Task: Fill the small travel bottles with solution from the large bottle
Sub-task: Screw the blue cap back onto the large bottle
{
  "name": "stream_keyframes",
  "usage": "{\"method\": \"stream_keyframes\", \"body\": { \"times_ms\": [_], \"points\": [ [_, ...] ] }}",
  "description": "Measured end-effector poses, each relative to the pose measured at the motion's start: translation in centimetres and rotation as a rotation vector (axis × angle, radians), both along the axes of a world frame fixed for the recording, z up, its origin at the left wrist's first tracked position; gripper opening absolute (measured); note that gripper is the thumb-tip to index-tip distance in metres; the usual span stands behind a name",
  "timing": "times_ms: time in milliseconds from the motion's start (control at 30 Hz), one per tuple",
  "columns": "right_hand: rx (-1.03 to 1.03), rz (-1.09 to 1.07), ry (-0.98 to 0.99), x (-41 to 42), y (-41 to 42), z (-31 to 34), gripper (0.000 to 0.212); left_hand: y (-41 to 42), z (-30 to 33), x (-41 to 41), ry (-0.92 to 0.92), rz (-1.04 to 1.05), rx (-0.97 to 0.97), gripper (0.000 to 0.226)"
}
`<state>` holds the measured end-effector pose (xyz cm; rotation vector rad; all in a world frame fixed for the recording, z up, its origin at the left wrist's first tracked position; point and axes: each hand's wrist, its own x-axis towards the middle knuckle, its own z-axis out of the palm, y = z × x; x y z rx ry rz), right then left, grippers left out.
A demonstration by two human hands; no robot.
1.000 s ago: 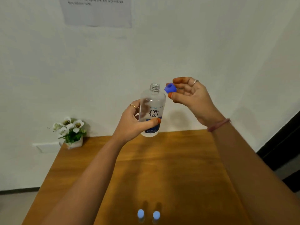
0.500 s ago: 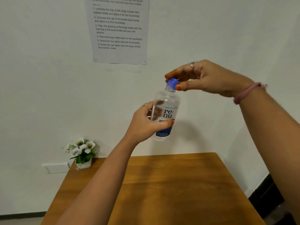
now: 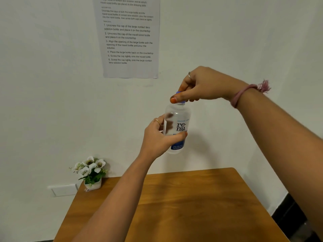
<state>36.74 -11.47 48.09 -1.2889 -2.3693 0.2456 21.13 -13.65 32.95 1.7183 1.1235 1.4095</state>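
Note:
The large clear bottle, labelled "re-nu" with a blue band, is held upright in the air above the far part of the wooden table. My left hand wraps around its lower body. Over the bottle's neck, my right hand pinches the blue cap, which sits on the neck and is mostly covered by my fingers. The small travel bottles are out of view.
A small white pot of white flowers stands at the table's back left corner against the wall. An instruction sheet hangs on the wall above. A wall socket plate sits left of the table.
One second ago my right hand held the blue cap beside the open neck; it now holds the cap on the neck. The view has tilted upward, taking the two small bottles out of sight.

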Motion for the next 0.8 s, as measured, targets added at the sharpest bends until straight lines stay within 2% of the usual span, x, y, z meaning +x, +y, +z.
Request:
{"method": "stream_keyframes", "body": {
  "times_ms": [133, 267, 333, 433, 600, 700, 800],
  "points": [
    [-0.090, -0.018, -0.034, 0.7, -0.5, 0.2, 0.057, 0.0, -0.4, 0.1, -0.027, -0.016, -0.022, 0.045],
    [-0.204, 0.113, 0.044, 1.6, -0.8, 0.3, 0.038, 0.1, -0.5, 0.1, -0.025, -0.027, -0.032, 0.042],
    [-0.178, 0.131, 0.085, 1.5, -0.7, -0.5, 0.030, 0.1, -0.7, 0.3, -0.030, -0.022, -0.035, 0.043],
    [-0.079, 0.045, 0.191, 0.8, -0.6, -1.9, 0.026, 0.0, -1.1, 0.4, -0.041, 0.011, -0.039, 0.049],
    [0.054, -0.084, 0.345, -0.6, -0.5, -4.3, 0.035, -0.1, -1.6, 0.4, -0.042, 0.049, -0.051, 0.051],
    [0.027, -0.125, 0.210, -0.4, -0.4, -3.9, 0.047, -0.1, -1.8, 0.1, -0.043, 0.020, -0.061, 0.049],
    [-0.218, -0.038, 0.133, 1.0, -0.4, -2.3, 0.059, -0.1, -1.8, -0.1, -0.039, -0.001, -0.063, 0.051]
  ]
}}
